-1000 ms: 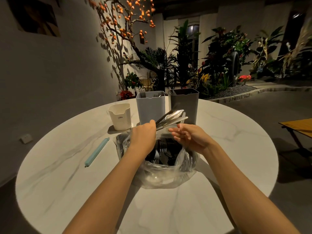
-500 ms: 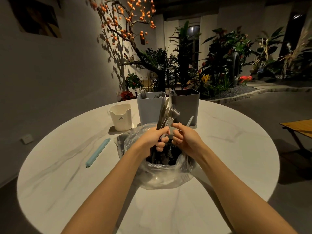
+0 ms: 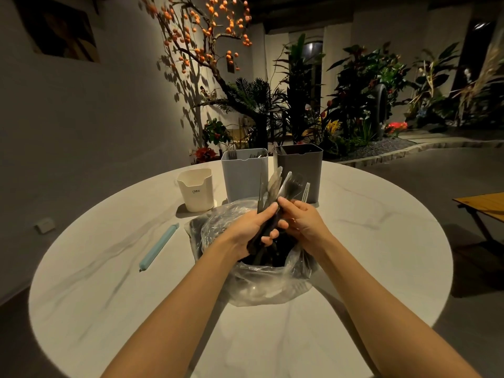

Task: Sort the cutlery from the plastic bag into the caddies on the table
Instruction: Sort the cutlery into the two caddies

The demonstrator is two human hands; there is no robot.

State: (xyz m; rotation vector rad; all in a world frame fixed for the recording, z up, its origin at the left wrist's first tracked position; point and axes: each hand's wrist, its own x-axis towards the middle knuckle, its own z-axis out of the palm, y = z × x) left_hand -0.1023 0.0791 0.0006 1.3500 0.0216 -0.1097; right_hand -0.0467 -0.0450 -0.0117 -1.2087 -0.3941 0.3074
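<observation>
A clear plastic bag (image 3: 261, 287) with dark cutlery inside sits mid-table. Above its opening my left hand (image 3: 252, 229) grips a bundle of cutlery (image 3: 278, 188), handles down, heads pointing up. My right hand (image 3: 302, 223) pinches the same bundle from the right side, where a fork (image 3: 305, 190) sticks up. Behind the bag stand three caddies: a cream one (image 3: 195, 190) on the left, a light blue one (image 3: 244, 174) with forks in it, and a dark grey one (image 3: 300, 166).
A light blue bag clip (image 3: 159, 246) lies on the round marble table (image 3: 381, 241) to the left of the bag. A wooden bench (image 3: 482, 205) stands off to the right. Plants and a wall lie beyond the table.
The bundle has turned from lying tilted to the right to standing upright. My right hand has closed in on it from an open pose beside it.
</observation>
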